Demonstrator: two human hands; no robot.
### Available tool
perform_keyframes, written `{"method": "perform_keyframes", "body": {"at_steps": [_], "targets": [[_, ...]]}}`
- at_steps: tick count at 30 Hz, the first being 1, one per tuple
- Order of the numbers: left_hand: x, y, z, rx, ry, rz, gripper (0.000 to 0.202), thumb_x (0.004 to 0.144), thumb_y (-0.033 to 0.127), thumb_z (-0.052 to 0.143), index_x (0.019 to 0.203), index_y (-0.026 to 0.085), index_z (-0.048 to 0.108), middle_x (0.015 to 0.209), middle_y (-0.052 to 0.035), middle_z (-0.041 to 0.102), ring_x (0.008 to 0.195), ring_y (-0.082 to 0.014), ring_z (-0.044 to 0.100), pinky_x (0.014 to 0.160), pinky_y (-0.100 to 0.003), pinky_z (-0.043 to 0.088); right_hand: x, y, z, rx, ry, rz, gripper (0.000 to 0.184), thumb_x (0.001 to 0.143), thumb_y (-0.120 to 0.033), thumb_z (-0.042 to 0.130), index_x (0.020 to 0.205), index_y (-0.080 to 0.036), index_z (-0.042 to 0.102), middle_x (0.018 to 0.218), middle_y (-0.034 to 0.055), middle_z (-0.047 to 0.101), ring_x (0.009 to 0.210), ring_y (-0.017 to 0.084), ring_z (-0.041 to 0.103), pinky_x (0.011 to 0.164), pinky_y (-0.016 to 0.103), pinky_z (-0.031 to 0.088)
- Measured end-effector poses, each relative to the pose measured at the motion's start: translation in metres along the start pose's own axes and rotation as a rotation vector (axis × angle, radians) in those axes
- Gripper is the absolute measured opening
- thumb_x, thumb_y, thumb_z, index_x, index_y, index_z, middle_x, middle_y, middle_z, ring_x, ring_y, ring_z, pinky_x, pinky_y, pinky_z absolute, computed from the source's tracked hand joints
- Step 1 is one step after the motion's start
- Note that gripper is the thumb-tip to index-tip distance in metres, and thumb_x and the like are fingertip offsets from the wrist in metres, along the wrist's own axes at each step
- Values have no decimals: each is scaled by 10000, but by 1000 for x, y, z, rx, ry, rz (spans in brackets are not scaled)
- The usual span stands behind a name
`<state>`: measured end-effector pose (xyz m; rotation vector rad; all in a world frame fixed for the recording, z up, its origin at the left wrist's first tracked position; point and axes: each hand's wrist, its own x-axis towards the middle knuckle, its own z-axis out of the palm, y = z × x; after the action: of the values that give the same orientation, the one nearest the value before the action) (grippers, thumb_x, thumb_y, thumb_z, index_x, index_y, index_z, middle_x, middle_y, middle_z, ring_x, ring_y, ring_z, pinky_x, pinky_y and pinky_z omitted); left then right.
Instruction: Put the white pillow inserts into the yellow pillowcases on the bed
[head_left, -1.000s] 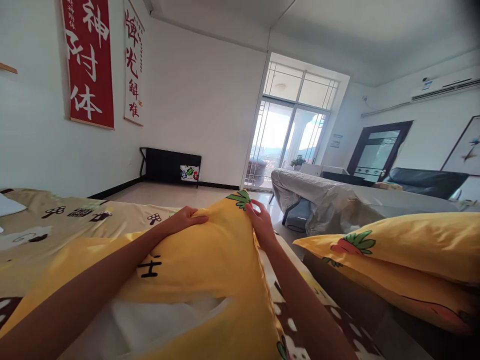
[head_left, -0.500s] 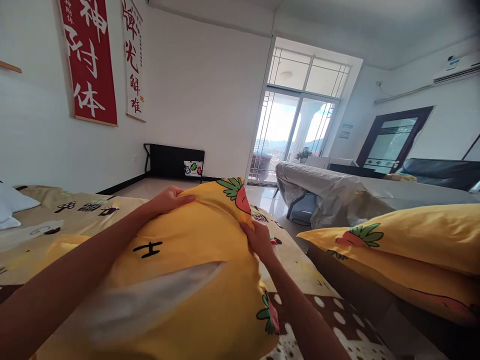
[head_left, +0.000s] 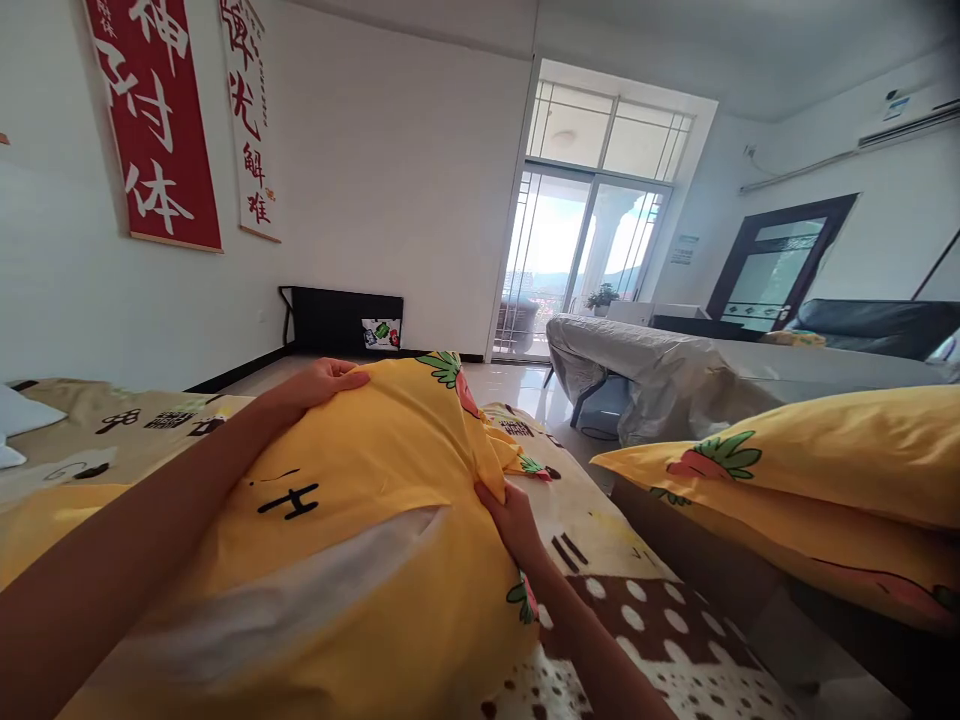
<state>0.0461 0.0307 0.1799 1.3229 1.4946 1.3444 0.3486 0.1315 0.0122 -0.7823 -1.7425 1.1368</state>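
Observation:
A yellow pillow [head_left: 360, 490] with carrot prints lies in front of me on a patterned bedspread [head_left: 637, 620]. White pillow filling [head_left: 300, 600] shows through the open side of its yellow case. My left hand [head_left: 319, 383] rests on the pillow's far top edge and presses it. My right hand [head_left: 510, 520] pinches a fold of the yellow case at the pillow's right side.
A second yellow carrot-print pillow [head_left: 810, 490] lies to the right. Beyond it stands a table under a grey cover [head_left: 675, 375]. A black low shelf [head_left: 341, 320] is at the far wall, by glass balcony doors [head_left: 577, 260]. Red and white banners [head_left: 157, 120] hang on the left wall.
My right hand slid down the pillow's right side from the top corner to its middle. The pillow rose and tilted toward me, showing more white filling. My left hand stayed on the top edge.

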Motion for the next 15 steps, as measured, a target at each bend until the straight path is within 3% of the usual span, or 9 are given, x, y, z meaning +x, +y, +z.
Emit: {"method": "perform_keyframes", "body": {"at_steps": [3, 5, 9, 13, 15], "targets": [[3, -4, -4, -48, 61, -11, 513, 557, 502, 801, 919, 153, 697, 763, -50, 720, 618, -169, 651, 503, -215, 502, -19, 22, -10, 140, -353, 164, 415, 667, -504, 683, 909, -170, 633, 796, 21, 647, 712, 172, 566, 625, 262, 454], [6, -7, -8, -44, 94, -29, 497, 531, 489, 816, 884, 158, 702, 762, -43, 723, 613, -165, 650, 514, -215, 511, -28, 37, -15, 121, -466, 233, 393, 625, -438, 739, 900, -170, 656, 823, 21, 663, 728, 170, 584, 640, 256, 462], [11, -11, -23, -30, 144, -54, 453, 530, 483, 818, 845, 178, 703, 725, -15, 715, 578, -145, 633, 511, -206, 514, -25, 57, -30, 131, -285, 251, 386, 660, -466, 716, 873, -147, 669, 791, 33, 671, 728, 172, 598, 649, 265, 470], [11, -20, -44, 0, 274, -39, 442, 534, 494, 810, 835, 193, 690, 723, -20, 709, 582, -155, 630, 508, -219, 515, -18, 69, -41, 300, -421, 335, 453, 617, -470, 746, 925, -146, 670, 803, 36, 677, 735, 178, 614, 681, 280, 476], [10, -27, -52, 40, 317, -38, 465, 535, 515, 798, 846, 190, 681, 736, -41, 708, 595, -172, 634, 516, -238, 520, -18, 74, -42, 324, -418, 365, 442, 618, -467, 746, 916, -151, 666, 788, 26, 675, 694, 167, 606, 651, 272, 464]]}}
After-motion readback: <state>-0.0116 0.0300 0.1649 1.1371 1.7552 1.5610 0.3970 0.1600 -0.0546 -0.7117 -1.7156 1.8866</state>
